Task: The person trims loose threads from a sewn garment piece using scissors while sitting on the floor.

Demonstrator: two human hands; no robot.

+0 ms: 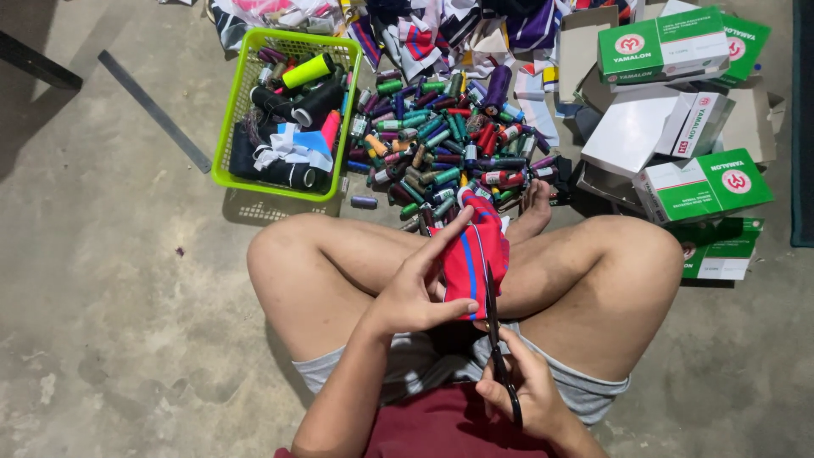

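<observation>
While sitting cross-legged on the concrete floor (110,322), the person is pinching a red-and-blue striped fabric piece (472,259) in the left hand (415,288), fingers pressed on its edges, seemingly to keep it taut above the lap. The right hand (521,390) is gripping black scissors (496,339), fingers through the handles, blades pointing up into the cloth. Just beyond the feet, a heap of thread spools (441,140) is lying beside a green basket (227,127), with green-and-white boxes (695,182) stacked toward the right and fabric scraps (441,34) at the top edge.
</observation>
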